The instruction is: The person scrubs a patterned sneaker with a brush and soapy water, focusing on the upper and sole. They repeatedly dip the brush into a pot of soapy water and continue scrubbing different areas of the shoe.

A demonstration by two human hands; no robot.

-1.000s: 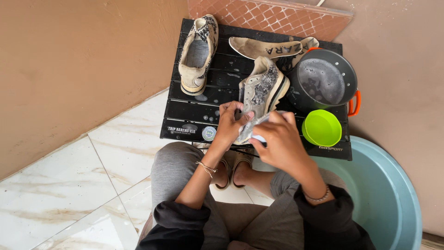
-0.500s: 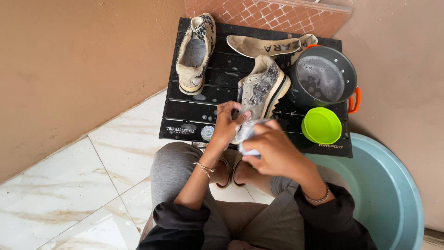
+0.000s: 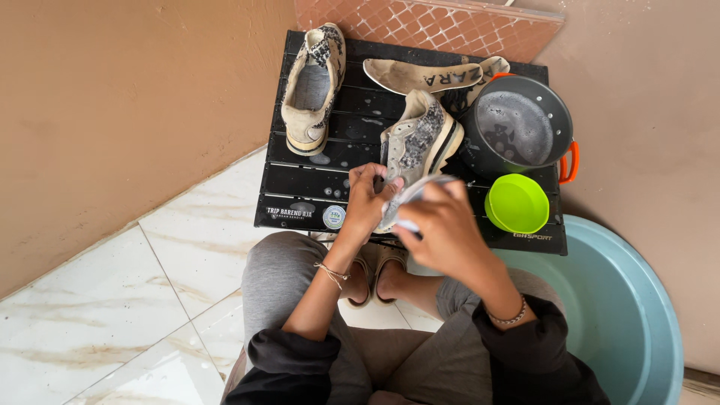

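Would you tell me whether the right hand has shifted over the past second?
Yes: the right hand has slid down and left, away from the green bowl.

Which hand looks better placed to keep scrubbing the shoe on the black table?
Probably the right hand: it holds what looks like a brush over the shoe, while the left hand steadies its heel.

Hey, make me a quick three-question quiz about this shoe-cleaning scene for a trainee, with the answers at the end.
1. True or false: both hands are at the shoe in front of the person.
2. Which item sits nearest the green bowl? A) dark pot B) the far shoe C) blue tub
3. What lies flat at the table's far edge?

Key: 1 true, the left hand and right hand meet at its heel. 2 A. 3 an insole.
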